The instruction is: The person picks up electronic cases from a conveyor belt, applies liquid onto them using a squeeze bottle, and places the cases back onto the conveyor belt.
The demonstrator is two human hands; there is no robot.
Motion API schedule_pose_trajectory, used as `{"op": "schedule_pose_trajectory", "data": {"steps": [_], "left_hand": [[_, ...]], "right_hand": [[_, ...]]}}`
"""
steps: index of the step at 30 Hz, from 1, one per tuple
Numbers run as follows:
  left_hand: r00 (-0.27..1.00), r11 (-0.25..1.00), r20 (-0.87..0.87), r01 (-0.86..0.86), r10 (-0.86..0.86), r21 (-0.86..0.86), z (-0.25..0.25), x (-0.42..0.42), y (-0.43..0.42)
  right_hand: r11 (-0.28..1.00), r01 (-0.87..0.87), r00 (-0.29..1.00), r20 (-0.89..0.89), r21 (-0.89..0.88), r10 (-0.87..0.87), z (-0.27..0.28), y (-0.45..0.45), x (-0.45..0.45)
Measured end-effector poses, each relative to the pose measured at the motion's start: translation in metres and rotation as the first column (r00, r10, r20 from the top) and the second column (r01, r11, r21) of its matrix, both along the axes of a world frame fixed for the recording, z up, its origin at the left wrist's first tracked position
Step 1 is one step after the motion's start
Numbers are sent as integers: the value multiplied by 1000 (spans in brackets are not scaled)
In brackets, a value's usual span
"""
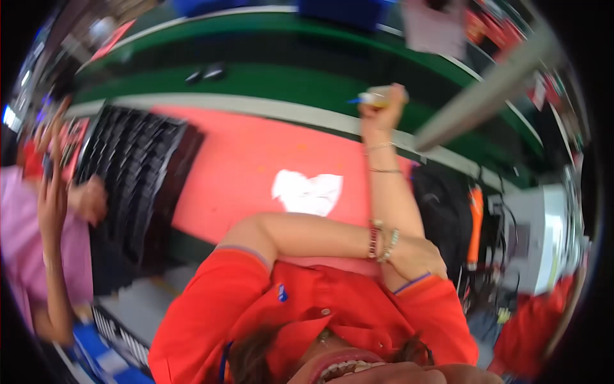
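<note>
My right hand (384, 114) is closed round a small white and yellow bottle (375, 98) with a blue tip, at the green strip beyond the pink surface. My left arm crosses my front, and my left hand (414, 259) is wrapped round my right arm near the elbow. Beaded bracelets circle my left wrist. A white, roughly heart-shaped piece (307, 192) lies on the pink mat (236, 153), left of my right forearm.
Stacked black trays (131, 173) stand at the left beside a co-worker in pink (45, 224), whose hands are raised. Two small dark objects (206, 73) lie on the green strip (268, 80). A grey pole (480, 96), an orange tool (474, 225) and a black bag-like item (441, 205) are at the right.
</note>
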State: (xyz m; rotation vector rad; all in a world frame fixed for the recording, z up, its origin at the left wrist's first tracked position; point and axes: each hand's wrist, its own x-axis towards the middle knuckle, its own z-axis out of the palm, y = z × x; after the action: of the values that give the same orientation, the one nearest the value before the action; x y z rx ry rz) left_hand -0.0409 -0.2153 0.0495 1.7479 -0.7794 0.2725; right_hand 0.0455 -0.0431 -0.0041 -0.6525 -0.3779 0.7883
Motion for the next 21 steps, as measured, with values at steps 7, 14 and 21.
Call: {"op": "schedule_pose_trajectory", "data": {"steps": [7, 14, 21], "left_hand": [[985, 960, -3, -169, 174, 224, -7, -5, -5], [762, 798, -255, -522, 595, 302, 65, -102, 147], [-785, -785, 19, -619, 620, 35, -51, -188, 425]], "right_hand": [[996, 21, 994, -106, -81, -30, 7, -1, -6], [998, 32, 992, -120, -61, -39, 5, 2, -8], [999, -29, 997, -70, -45, 26, -5, 4, -3]]}}
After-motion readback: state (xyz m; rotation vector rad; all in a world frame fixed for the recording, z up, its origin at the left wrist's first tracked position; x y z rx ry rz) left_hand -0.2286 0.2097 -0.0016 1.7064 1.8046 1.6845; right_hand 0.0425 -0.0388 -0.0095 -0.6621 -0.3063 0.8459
